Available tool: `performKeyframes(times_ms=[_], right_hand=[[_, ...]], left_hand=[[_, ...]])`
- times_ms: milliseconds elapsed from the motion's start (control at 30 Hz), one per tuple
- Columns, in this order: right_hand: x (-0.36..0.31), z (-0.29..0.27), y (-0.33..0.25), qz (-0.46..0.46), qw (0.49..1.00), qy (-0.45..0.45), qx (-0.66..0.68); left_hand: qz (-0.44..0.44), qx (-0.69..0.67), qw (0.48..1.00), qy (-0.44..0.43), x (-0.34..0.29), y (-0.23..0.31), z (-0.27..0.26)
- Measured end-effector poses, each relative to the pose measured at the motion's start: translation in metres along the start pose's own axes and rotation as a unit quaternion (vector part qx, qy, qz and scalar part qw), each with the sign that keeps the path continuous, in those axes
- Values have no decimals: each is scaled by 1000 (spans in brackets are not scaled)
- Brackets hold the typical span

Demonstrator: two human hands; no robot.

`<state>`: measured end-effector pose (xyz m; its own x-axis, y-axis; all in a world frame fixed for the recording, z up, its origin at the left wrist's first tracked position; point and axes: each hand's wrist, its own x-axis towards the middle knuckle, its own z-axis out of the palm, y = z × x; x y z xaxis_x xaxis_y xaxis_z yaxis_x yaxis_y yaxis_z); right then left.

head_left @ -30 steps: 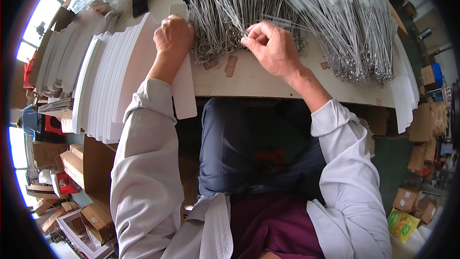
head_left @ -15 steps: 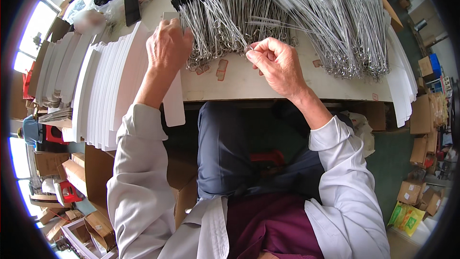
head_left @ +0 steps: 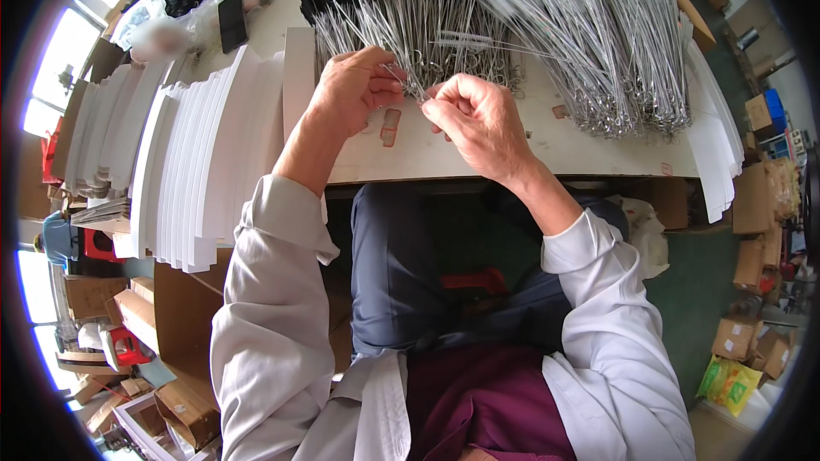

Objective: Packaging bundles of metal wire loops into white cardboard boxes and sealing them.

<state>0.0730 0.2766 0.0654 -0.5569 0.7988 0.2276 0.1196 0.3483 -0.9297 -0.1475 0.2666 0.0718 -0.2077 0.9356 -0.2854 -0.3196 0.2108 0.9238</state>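
Observation:
Above the near edge of the worktable, my right hand (head_left: 483,124) is closed, thumb and fingertips pinching the looped metal end of a thin wire brush (head_left: 417,92). The rest of that brush merges with the pile behind it. Close on its left is my left hand (head_left: 354,90), fingers loosely curled and apart, beside the wire shafts. Whether it touches them cannot be made out. Beyond both hands lies a heap of black-bristled wire brushes (head_left: 418,13), loops toward me. A second heap, of white-bristled wire brushes (head_left: 598,43), lies to the right.
Long white flat cartons (head_left: 192,162) stand in a row along the table's left, and more white cartons (head_left: 713,137) overhang its right end. One white carton (head_left: 297,77) lies beside my left wrist. A dark phone (head_left: 231,21) rests at the back left. Cardboard boxes (head_left: 184,410) crowd the floor.
My left hand has come off the white carton and moved right, to beside my right hand. My right hand has shifted slightly left, still pinching the brush end.

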Motion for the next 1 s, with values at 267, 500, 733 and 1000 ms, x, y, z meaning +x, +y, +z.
performKeyframes(times_ms=[267, 500, 733, 1000], right_hand=[[-71, -25, -11, -24, 990, 29, 136], [-105, -53, -38, 8, 928, 64, 366], [-110, -84, -40, -47, 912, 108, 393], [-79, -106, -34, -92, 900, 69, 420]], left_hand=[[-11, -35, 996, 81, 27, 4, -12], [-26, 13, 995, 99, 37, 9, -8], [-28, 127, 986, 101, 22, 17, 12], [288, 617, 725, 102, -5, -13, 32]])
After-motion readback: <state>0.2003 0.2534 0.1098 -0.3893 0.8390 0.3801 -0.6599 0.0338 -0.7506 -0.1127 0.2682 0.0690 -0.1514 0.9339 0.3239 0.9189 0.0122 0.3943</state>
